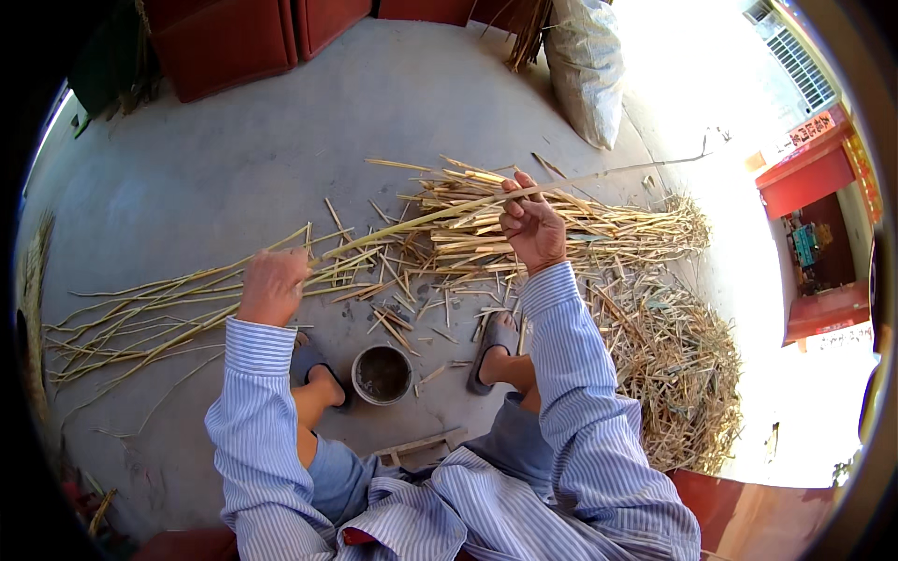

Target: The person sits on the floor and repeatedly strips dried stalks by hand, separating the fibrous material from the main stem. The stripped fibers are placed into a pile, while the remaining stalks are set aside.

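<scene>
A long, thin pale stalk [426, 220] runs slantwise between my hands and on toward the upper right. My left hand [273, 285] is closed around its lower left end, slightly blurred. My right hand [533, 224], palm up, has the stalk pinched between its fingers. Under the right hand lies a thick bundle of cut yellow stalks [458, 245] on the floor. Several long greenish stems [154, 313] fan out to the left, passing beneath my left hand. Short broken pieces [391, 323] are strewn between my feet and the bundle.
A small round bucket [382, 375] with dark contents stands between my feet. To the right sits a heap of dry leaf scraps [678, 374]. Red seats [220, 47] and a white woven sack [585, 75] stand at the back. A low wooden stool [421, 447] is near my legs.
</scene>
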Demonstrator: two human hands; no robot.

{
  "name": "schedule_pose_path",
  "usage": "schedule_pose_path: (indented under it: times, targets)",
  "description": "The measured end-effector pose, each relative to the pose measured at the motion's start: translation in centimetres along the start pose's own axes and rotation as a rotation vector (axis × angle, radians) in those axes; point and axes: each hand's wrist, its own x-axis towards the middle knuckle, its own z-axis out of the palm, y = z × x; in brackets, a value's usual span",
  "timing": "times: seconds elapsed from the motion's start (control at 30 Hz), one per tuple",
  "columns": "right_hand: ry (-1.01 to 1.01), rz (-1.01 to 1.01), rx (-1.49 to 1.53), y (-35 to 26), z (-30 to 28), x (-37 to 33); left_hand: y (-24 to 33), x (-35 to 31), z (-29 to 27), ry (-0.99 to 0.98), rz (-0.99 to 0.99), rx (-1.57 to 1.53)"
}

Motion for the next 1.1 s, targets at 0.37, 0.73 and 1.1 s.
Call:
schedule_pose_path:
  times: [0.37, 0.73, 1.1]
  targets:
    - [0.075, 0.002, -0.405, 4.5, 4.6, -2.0, 9.0, 6.7, -0.3, 0.18, -0.045, -0.649]
    - [0.413, -0.099, -0.52, 3.9, 5.8, -0.8, 10.5, 9.1, 0.7, 0.509, 0.215, -0.264]
    - [0.544, -0.255, -0.319, -3.0, 0.6, -0.8, 5.1, 5.3, -1.5, 0.219, -0.034, -0.192]
